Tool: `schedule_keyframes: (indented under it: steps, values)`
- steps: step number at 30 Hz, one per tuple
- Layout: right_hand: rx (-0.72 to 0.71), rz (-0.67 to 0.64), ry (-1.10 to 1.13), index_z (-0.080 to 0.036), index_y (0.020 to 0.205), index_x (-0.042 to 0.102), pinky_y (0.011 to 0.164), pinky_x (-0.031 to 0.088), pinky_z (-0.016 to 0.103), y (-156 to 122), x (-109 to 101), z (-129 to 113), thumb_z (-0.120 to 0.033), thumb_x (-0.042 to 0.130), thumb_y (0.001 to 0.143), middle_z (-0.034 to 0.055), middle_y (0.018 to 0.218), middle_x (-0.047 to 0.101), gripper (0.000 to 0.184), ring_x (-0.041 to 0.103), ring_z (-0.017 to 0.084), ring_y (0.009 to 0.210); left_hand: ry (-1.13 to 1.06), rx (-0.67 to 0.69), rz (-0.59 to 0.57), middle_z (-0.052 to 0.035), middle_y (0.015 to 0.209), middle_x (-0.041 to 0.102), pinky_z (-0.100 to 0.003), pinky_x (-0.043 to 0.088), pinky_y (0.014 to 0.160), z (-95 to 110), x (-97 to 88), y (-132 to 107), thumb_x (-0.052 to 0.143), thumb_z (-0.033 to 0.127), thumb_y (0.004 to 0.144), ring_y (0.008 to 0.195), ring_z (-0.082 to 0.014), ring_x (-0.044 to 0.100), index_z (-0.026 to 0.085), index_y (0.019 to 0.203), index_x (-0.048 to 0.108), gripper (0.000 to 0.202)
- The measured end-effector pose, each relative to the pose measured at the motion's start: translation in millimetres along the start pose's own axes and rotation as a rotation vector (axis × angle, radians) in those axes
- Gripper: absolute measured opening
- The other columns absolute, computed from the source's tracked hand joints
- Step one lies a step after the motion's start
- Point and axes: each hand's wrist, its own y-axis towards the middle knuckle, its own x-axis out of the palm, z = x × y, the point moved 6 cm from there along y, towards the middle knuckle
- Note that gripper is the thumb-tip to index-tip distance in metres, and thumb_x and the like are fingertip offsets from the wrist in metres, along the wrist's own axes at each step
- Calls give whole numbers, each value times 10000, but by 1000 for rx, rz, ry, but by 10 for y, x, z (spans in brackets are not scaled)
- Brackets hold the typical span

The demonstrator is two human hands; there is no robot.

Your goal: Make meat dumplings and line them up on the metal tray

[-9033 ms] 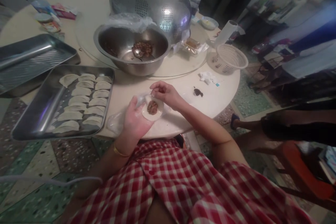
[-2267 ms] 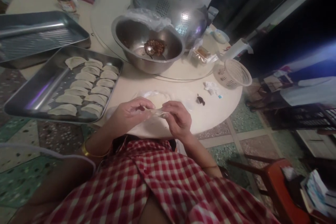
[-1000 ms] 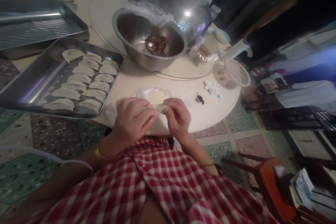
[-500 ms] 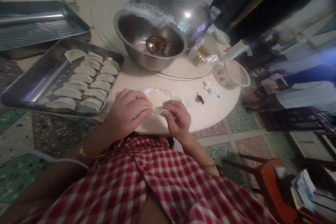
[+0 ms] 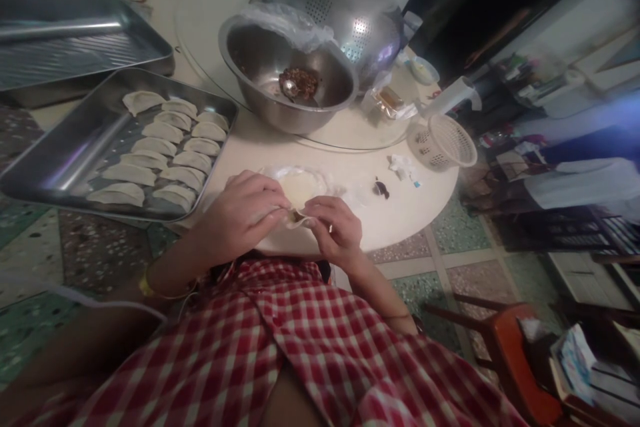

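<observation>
A folded dumpling is pinched between my two hands at the table's near edge, its upper side gaping in the middle. My left hand curls over its left end, thumb and fingers pressed together. At the right end, my right hand grips the dough edge between thumb and fingers. Just beyond my fingers lies a stack of round dumpling wrappers on clear plastic. Farther off stands a steel bowl with brown filling and a spoon in it. Rows of finished dumplings lie in a metal tray to the left.
The metal tray overhangs the table edge, beside a second tray. A large perforated steel lid stands behind the bowl. To the right are a white plastic basket, crumpled tissue and a small dark object. An orange chair stands lower right.
The dumpling's edge between my fingers has opened into a small gap, and my right hand has shifted slightly. Trays, bowl and basket stay where they were.
</observation>
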Motion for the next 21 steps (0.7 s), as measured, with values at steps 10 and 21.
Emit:
schedule_keyframes:
  steps: [10, 21]
  values:
    - [117, 34, 14, -213, 958, 651, 740, 603, 307, -13, 36, 70, -196, 561, 943, 32, 847, 729, 93, 703, 150, 846, -521, -421, -69, -30, 882, 727, -303, 538, 739, -243, 252, -5, 581, 357, 817, 800, -174, 663, 209, 883, 671, 186]
    - [178, 42, -18, -209, 963, 648, 711, 600, 302, -11, 71, 98, -182, 553, 937, 43, 870, 724, 102, 693, 156, 846, -318, -172, 80, -25, 900, 687, -298, 523, 829, -82, 173, 13, 577, 297, 889, 862, -160, 654, 212, 844, 630, 110]
